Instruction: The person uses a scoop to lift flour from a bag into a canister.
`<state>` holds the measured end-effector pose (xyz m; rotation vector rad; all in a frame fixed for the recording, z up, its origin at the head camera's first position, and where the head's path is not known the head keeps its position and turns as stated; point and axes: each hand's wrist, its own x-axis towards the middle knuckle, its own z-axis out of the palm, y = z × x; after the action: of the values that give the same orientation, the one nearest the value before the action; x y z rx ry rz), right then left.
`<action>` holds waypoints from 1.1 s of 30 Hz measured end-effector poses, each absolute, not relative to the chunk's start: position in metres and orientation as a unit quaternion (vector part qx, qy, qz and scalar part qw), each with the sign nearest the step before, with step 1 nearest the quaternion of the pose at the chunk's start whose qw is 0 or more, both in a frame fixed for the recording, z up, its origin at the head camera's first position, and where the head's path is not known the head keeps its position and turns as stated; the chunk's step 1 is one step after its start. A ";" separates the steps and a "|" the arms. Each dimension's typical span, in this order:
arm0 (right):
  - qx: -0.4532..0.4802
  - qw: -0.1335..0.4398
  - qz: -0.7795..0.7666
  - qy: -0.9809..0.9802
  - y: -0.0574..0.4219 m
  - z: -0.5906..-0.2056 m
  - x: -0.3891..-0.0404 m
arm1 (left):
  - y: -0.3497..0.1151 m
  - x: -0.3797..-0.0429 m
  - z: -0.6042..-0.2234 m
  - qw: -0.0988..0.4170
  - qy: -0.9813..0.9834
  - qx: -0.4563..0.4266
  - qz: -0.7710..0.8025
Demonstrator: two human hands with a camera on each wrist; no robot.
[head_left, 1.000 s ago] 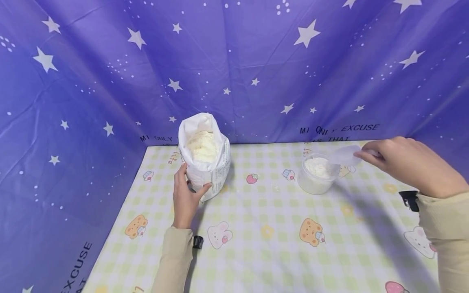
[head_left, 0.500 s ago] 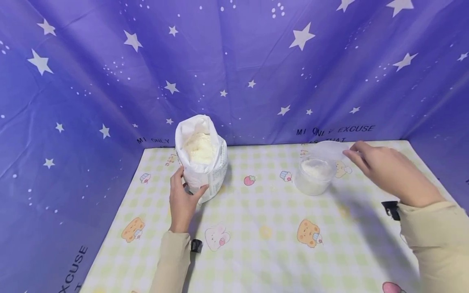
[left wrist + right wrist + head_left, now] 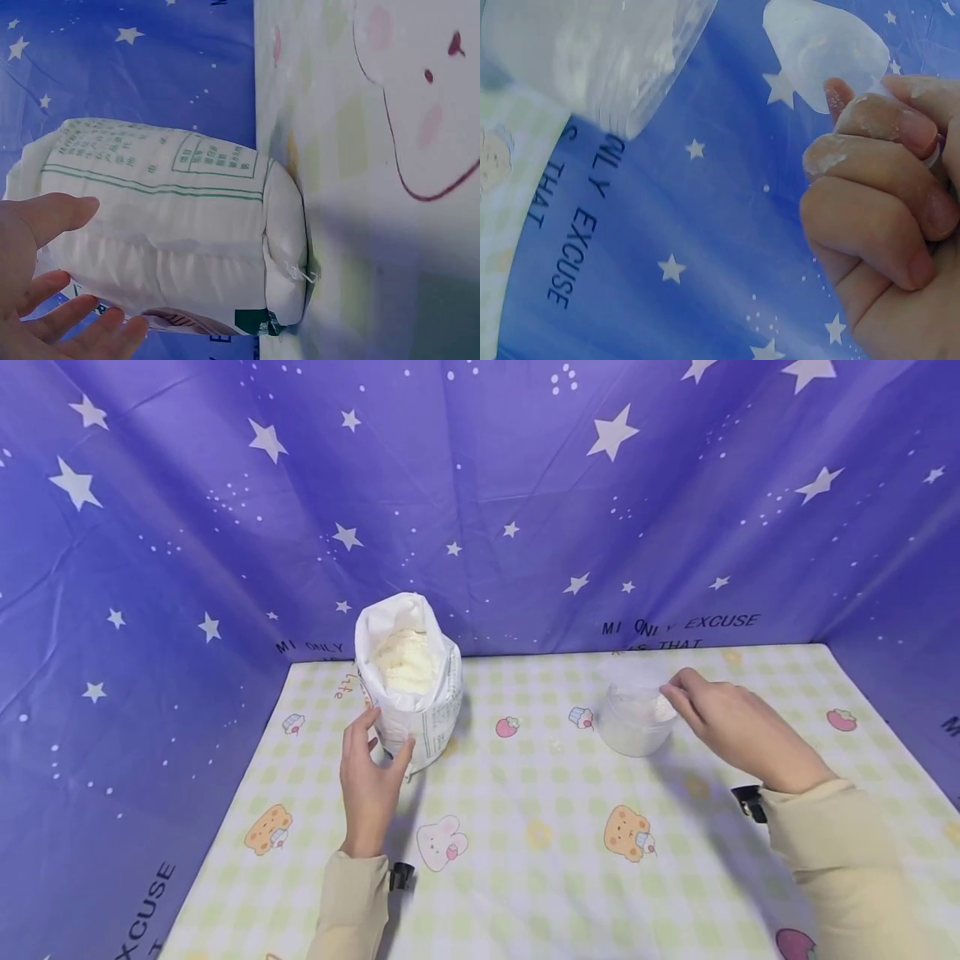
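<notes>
A white bag (image 3: pixel 435 727) of pale powder (image 3: pixel 407 662) stands with its top wide apart at the back left. My left hand (image 3: pixel 369 785) is at its lower front left side, thumb in front and fingers beside it, all loosely spread; the left wrist view shows the fingertips (image 3: pixel 124 330) right at the bag's edge. My right hand (image 3: pixel 738 727) pinches the handle of a translucent plastic scoop (image 3: pixel 829 56), over the right side of a clear round tub (image 3: pixel 632 732). White powder dusts the right fingers (image 3: pixel 866 112). The tub's contents are mostly hidden behind the scoop.
A checked tablecloth (image 3: pixel 525 810) with cartoon prints covers the table. Right behind the table's back edge hangs a purple-blue curtain (image 3: pixel 480 527) with white stars, which also runs along the left and right sides.
My right hand has moved left with the scoop, which now overlaps the tub's mouth. My left hand has slid slightly down and its fingers sit looser at the bag. The head view has shifted slightly.
</notes>
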<state>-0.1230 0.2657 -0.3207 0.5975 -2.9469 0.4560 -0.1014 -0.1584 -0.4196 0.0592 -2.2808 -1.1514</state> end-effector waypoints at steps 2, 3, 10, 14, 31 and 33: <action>0.198 0.045 0.154 -0.967 0.260 -0.323 -0.121 | -0.156 -0.100 -0.419 0.293 -0.852 0.018 -0.432; 0.199 0.043 0.154 -0.967 0.256 -0.325 -0.120 | -0.156 -0.099 -0.419 0.296 -0.851 0.016 -0.433; 0.211 0.014 0.163 -0.964 0.231 -0.342 -0.114 | -0.152 -0.089 -0.417 0.308 -0.841 0.004 -0.445; 0.225 0.011 0.169 -0.960 0.219 -0.354 -0.111 | -0.149 -0.084 -0.414 0.298 -0.843 -0.006 -0.447; 0.231 0.028 0.164 -0.959 0.183 -0.400 -0.108 | -0.131 -0.068 -0.420 0.234 -0.867 -0.068 -0.434; 0.229 0.033 0.156 -0.960 0.179 -0.403 -0.109 | -0.128 -0.068 -0.421 0.217 -0.873 -0.081 -0.430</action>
<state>-0.1087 0.1794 -0.4029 0.7032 -2.9554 0.4803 -0.0684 -0.1281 -0.4209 -0.2237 -2.4171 -1.1902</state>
